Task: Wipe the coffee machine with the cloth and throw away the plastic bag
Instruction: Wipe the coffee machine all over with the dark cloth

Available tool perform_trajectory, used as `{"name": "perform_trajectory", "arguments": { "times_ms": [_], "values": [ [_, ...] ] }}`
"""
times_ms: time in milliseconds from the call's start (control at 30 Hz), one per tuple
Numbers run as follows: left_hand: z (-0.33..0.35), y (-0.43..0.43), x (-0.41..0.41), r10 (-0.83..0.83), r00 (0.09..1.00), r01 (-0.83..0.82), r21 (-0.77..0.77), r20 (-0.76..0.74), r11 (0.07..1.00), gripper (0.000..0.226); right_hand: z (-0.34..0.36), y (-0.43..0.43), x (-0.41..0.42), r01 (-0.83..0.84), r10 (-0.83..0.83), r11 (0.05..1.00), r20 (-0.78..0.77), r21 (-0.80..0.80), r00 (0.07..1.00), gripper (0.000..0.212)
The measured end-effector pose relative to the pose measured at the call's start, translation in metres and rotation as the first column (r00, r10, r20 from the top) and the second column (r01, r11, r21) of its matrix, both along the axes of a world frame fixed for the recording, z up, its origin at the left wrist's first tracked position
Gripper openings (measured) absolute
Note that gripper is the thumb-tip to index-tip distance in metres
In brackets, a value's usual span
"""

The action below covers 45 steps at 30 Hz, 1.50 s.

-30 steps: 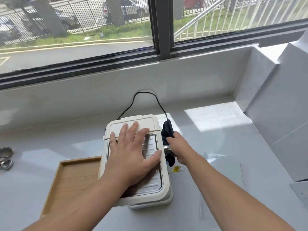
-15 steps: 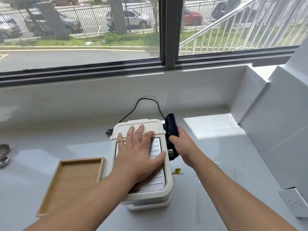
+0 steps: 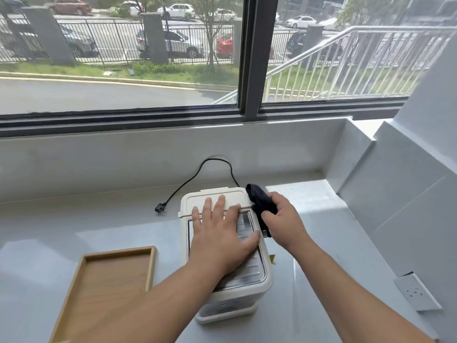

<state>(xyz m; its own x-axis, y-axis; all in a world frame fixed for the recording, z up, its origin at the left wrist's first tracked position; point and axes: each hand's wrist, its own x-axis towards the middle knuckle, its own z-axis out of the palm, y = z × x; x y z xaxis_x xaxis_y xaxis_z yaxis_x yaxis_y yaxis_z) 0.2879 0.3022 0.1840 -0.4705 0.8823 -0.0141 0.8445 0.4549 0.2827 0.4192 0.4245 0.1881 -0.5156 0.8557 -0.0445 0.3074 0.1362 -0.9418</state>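
One coffee machine (image 3: 249,271): cream-white, boxy, ribbed metal top panel; mid-surface on pale counter (image 3: 99,224).
Cloth (image 3: 262,204): dark, bunched, against machine's right side.
Right hand (image 3: 284,221): gripping cloth.
Left hand (image 3: 220,233): flat, fingers spread, pressing machine's top.
Cord (image 3: 197,174): black, looping toward back edge.
Wooden tray (image 3: 108,280): just left, near front edge.

The cream boxy plastic coffee machine (image 3: 252,273) stands mid-way along the pale stone counter (image 3: 74,219), with a shallow rectangular wooden tray (image 3: 108,280) just to its left. A thin black power cord (image 3: 215,159) loops behind it, against the back wall. The left hand (image 3: 217,241) lies flat on top of the machine. The right hand (image 3: 284,224) holds a dark bunched cloth (image 3: 262,201) at the machine's back right corner.
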Motion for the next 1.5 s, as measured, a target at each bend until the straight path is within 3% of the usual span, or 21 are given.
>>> {"name": "perform_trajectory", "arguments": {
  "times_ms": [100,200,333,467,733,867,1000,1100,1300,1400,1500],
  "values": [
    [0.002,0.0,-0.002,-0.019,1.0,0.019,-0.014,0.007,1.0,0.091,0.013,-0.01,0.0,0.03,-0.03,0.999,0.0,0.039,1.0,0.032],
    [0.006,0.0,-0.006,-0.041,0.998,0.042,-0.024,0.04,0.999,0.091,0.029,-0.02,-0.002,0.011,-0.01,0.999,-0.036,0.042,0.999,0.041],
    [0.014,-0.008,-0.023,-0.146,0.989,0.146,-0.015,0.022,0.989,0.088,0.051,-0.036,-0.015,-0.023,0.024,0.997,-0.021,0.067,0.999,0.028],
    [0.025,-0.021,-0.054,-0.272,0.954,0.242,0.211,0.124,0.947,0.049,0.057,-0.057,-0.035,-0.147,0.147,0.989,-0.003,0.006,0.989,0.03],
    [0.028,-0.04,-0.076,-0.346,0.893,0.245,0.333,0.287,0.91,0.039,0.045,-0.081,-0.056,-0.174,0.108,0.971,0.347,0.166,0.932,0.02],
    [0.024,-0.051,-0.087,-0.268,0.908,0.146,0.357,0.321,0.923,0.041,0.049,-0.089,-0.071,-0.199,0.062,0.954,0.503,0.225,0.862,0.017],
    [0.031,-0.058,-0.099,-0.165,0.87,-0.017,0.364,0.464,0.931,0.051,0.046,-0.104,-0.078,-0.316,0.027,0.883,0.635,0.347,0.772,0.017],
    [0.041,-0.06,-0.103,-0.231,0.833,0.036,0.367,0.504,0.93,0.031,0.043,-0.115,-0.076,-0.37,0.008,0.832,0.659,0.413,0.753,0.017],
    [0.054,-0.063,-0.105,-0.296,0.771,0.041,0.419,0.564,0.907,0.027,0.042,-0.134,-0.066,-0.366,-0.003,0.825,0.651,0.431,0.759,0.018],
    [0.057,-0.058,-0.104,-0.323,0.827,0.118,0.42,0.46,0.9,0.038,0.045,-0.145,-0.06,-0.399,0.003,0.809,0.675,0.432,0.738,0.039],
    [0.052,-0.052,-0.104,-0.373,0.885,0.235,0.426,0.279,0.874,0.037,0.052,-0.151,-0.053,-0.392,-0.047,0.768,0.655,0.507,0.754,0.044]
  ]
}}
